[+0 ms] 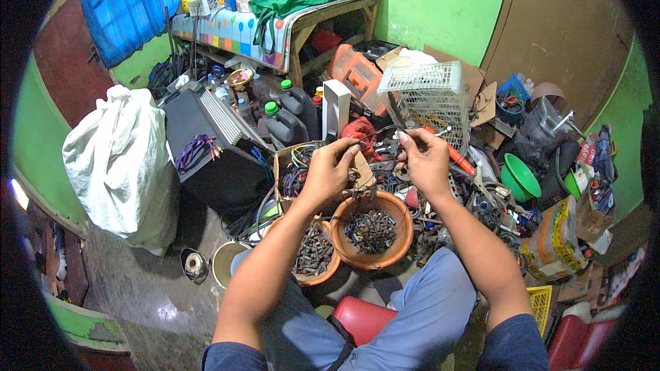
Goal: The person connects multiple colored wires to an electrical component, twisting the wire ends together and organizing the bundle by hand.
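Left hand (330, 167), centre of frame: thumb and forefinger pinched together, apparently on a thin dark strand (360, 140). Right hand (425, 163): fingers closed on a small pale-tipped piece (397, 135), level with the left. Below, two round terracotta-coloured bowls (371, 262) contain many small dark pieces (372, 229); considerable handling appears done. Multicoloured cables (295, 166) in the brown cardboard box (364, 174) suggest material left. Whether strand and piece join cannot be determined; the left forearm partly covers the left bowl.
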### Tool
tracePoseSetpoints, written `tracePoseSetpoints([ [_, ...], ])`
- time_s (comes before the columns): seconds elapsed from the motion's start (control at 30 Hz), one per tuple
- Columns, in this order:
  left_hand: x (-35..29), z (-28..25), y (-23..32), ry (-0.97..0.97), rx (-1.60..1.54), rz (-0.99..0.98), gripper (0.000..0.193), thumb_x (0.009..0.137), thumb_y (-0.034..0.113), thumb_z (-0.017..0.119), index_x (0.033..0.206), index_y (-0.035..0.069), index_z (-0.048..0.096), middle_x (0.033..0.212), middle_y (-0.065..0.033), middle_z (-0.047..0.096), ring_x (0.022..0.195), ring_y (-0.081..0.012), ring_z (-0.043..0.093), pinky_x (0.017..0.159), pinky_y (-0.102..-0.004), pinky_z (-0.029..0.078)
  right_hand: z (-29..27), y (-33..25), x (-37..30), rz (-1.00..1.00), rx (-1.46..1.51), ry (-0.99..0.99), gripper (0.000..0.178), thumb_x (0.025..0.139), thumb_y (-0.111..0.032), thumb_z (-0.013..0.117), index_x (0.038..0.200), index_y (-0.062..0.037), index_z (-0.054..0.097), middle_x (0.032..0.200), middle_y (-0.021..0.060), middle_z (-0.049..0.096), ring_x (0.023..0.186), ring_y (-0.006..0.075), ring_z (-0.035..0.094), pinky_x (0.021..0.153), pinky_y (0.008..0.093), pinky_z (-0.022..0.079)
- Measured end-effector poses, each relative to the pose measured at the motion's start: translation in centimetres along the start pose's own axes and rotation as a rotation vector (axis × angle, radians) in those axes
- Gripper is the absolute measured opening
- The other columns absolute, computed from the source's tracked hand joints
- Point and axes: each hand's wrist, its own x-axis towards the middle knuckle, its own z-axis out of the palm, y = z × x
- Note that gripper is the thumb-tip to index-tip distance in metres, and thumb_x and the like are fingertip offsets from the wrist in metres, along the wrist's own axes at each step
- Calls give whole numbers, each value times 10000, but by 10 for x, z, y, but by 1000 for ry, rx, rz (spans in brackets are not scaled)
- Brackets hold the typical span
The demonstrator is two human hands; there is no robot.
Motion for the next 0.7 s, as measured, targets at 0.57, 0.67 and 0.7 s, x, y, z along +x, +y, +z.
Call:
tracePoseSetpoints([
  [0.57,-3,16,13,57,-521,-201,261,1029,144,504,1140,-29,664,693,-14,635,585,-53,567,526,-231,465,23,10,-16,-35,42,-67,126,899,-108,718,893,14,690,694,64,666,548,83,624,460,242,503],
  [0.67,-4,20,10,20,-501,-172,251,1026,142,513,1111,-38,666,685,-22,633,583,-64,574,533,-238,468,24,8,-17,-19,62,-77,113,907,-91,702,921,20,694,693,56,664,542,80,620,458,239,505],
  [0.7,-5,22,10,15,-487,-160,248,1025,143,516,1098,-40,667,680,-24,632,582,-67,577,535,-241,469,24,9,-17,-13,85,-77,111,909,-89,700,924,21,694,693,55,663,542,80,619,457,238,505],
])
